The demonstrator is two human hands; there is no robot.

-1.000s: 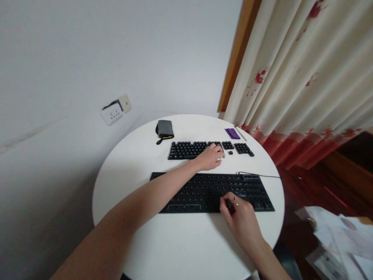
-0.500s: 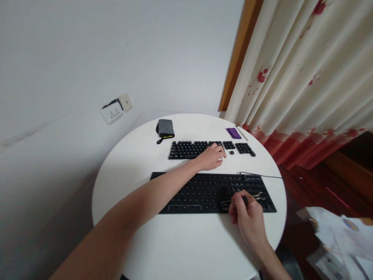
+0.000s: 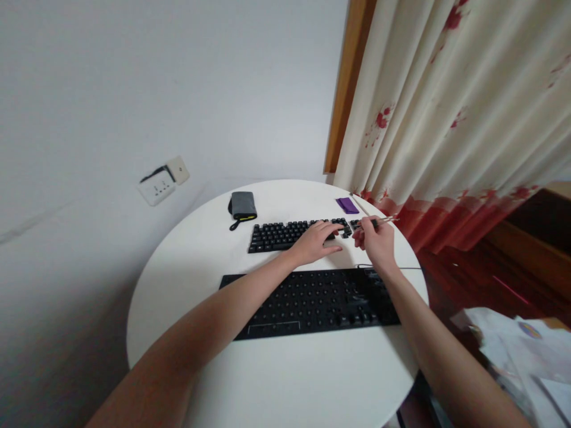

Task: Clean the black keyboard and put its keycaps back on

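Observation:
A block of black keycaps (image 3: 272, 236) lies in rows on the round white table (image 3: 178, 279). My left hand (image 3: 316, 242) reaches over its right end, fingers stretched out and the tips by a small group of loose keycaps (image 3: 346, 231). Close beside it, my right hand (image 3: 377, 241) is closed around a wire keycap puller (image 3: 387, 219), whose wire ends point right. Nearer to me lies the black keyboard (image 3: 307, 300), its switches bare across most of it. My right forearm covers the keyboard's right end, and my right hand hides part of the number-pad keycaps.
A grey pouch (image 3: 243, 205) with a black loop sits at the back left. At the back right lie a purple cloth (image 3: 347, 205) and a thin stick. A black cable (image 3: 410, 268) runs off the right edge. Wall and curtain (image 3: 401, 119) stand behind.
My right hand has moved away from the keyboard, up and forward to the loose keycaps, still holding the puller. My left hand stays near the keycap rows. The view has shifted slightly.

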